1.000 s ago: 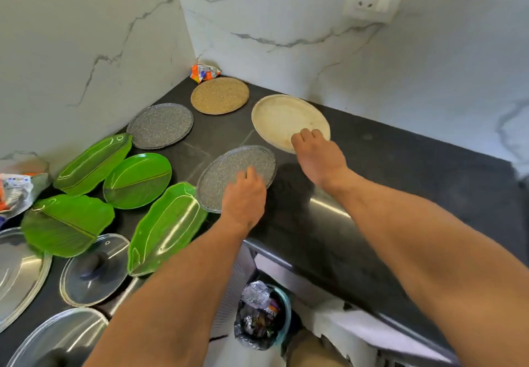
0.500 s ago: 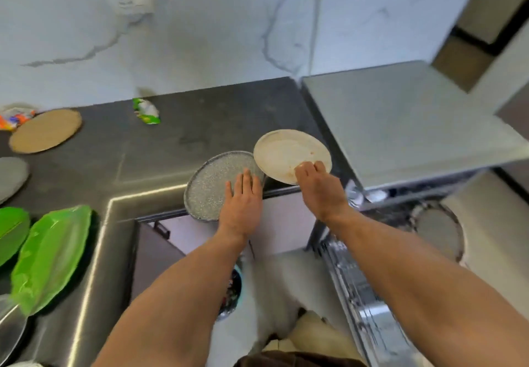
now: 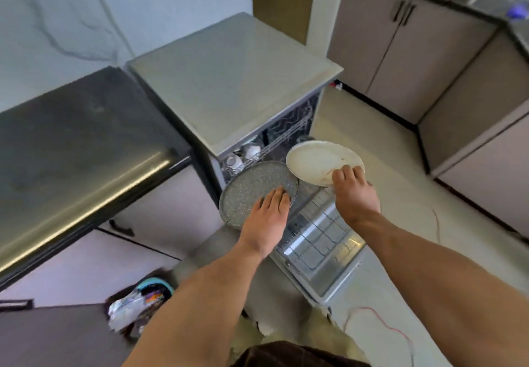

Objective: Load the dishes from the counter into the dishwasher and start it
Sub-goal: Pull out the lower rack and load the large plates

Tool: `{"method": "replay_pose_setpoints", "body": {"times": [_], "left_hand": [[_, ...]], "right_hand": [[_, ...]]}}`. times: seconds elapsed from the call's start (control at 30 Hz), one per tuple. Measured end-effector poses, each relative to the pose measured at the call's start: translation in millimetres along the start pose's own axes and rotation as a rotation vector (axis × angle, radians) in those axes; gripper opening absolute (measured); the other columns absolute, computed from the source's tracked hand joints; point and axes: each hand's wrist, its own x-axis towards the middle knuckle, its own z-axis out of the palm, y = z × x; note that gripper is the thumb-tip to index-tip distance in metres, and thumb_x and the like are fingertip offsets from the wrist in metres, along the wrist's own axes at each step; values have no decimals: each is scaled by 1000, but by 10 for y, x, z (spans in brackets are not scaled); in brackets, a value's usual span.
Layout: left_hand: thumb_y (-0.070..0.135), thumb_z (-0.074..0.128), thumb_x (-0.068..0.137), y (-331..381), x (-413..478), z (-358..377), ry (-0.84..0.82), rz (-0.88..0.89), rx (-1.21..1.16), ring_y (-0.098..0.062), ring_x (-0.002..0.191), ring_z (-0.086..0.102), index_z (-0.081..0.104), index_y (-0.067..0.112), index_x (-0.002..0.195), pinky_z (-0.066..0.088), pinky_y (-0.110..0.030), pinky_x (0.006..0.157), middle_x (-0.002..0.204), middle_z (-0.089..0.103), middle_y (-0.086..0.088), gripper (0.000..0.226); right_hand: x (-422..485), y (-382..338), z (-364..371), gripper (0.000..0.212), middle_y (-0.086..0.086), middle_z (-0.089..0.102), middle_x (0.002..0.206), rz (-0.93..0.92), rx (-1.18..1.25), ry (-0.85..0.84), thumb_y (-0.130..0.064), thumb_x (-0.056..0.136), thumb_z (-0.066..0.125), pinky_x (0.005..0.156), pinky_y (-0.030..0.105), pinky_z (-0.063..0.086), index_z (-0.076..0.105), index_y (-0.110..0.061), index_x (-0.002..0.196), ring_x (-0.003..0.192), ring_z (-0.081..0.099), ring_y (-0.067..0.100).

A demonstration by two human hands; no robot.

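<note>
The left hand has its grip on the near rim of a grey speckled plate, fingers laid flat over the top and the thumb hidden beneath. The right hand grips the near rim of a cream plate the same way. Half a second ago both plates hung at the edge of the black table, with green leaf-shaped dishes in view at the left. Now the plates are off the table and held in the air over the open dishwasher, and the green dishes are out of view.

There are two plates, one in each hand, their rims nearly touching, the cream one to the right and slightly farther. Both forearms reach forward, palms down. Under the plates the one dishwasher door lies folded down. A wire rack shows inside the dishwasher. One bin stands near left on the floor, and a red cable trails near right.
</note>
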Motion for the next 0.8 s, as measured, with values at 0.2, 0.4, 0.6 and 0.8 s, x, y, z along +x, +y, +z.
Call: {"method": "replay_pose_setpoints", "body": {"times": [0.2, 0.4, 0.6, 0.8], "left_hand": [[4, 51, 98, 651, 524, 388, -83, -92, -59, -33, 141, 40, 35, 1, 147, 32, -44, 119, 151, 41, -20, 52], [-1, 47, 93, 804, 827, 731, -217, -206, -123, -29, 134, 44, 41, 4, 140, 35, -41, 116, 142, 48, -15, 48], [0, 49, 92, 489, 1109, 1020, -330, -261, -139, -27, 127, 49, 41, 6, 138, 40, -42, 111, 135, 52, -12, 47], [3, 44, 97, 107, 1581, 1340, -388, -244, -117, -30, 126, 50, 44, 5, 132, 41, -45, 111, 132, 54, -14, 35]], "right_hand": [[196, 905, 443, 30, 9, 58, 110, 23, 65, -114, 2, 81, 70, 65, 45, 57, 57, -9, 106, 107, 48, 33], [807, 1179, 745, 37, 9, 61, 114, -44, 235, -280, 15, 76, 61, 83, 48, 55, 67, -5, 107, 118, 48, 32], [1439, 1031, 1018, 33, 9, 66, 102, -230, 117, -300, -29, 95, 46, 90, 42, 55, 69, -6, 103, 106, 55, 27], [1959, 891, 1490, 44, 16, 62, 107, -205, 114, -287, 17, 66, 63, 75, 47, 56, 62, -2, 106, 101, 53, 35]]}}
